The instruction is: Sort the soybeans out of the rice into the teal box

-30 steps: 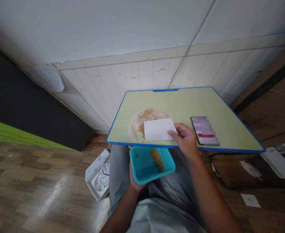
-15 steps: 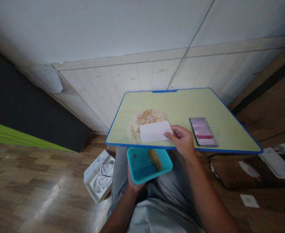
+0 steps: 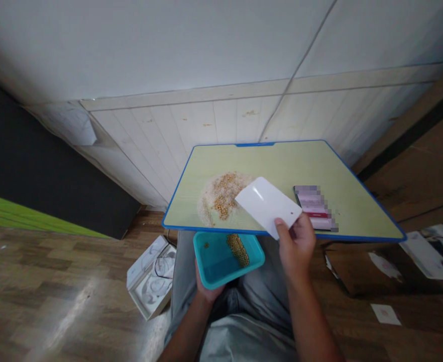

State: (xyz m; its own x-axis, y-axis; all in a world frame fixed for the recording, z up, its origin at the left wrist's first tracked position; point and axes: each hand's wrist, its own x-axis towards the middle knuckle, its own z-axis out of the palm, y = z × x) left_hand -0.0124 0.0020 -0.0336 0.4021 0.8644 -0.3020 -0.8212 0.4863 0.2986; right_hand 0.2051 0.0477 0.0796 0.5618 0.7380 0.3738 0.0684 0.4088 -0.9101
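My right hand pinches a corner of a white plastic card and holds it tilted above the near edge of a small green table with a blue rim. On the table lies a pile of white grains mixed with yellow beans, just left of the card. My left hand grips a teal plastic tray from below, under the table's near edge over my lap. A strip of yellow beans lies inside the tray.
A phone lies on the table to the right of the card. An open white box sits on the wood floor at the left of my legs. Cardboard and papers lie at the right. A white panelled wall stands behind the table.
My right hand lifted the card off the grain pile and swung it right and up, so it now tilts in the air. The pile is uncovered. The tray stayed under the table edge.
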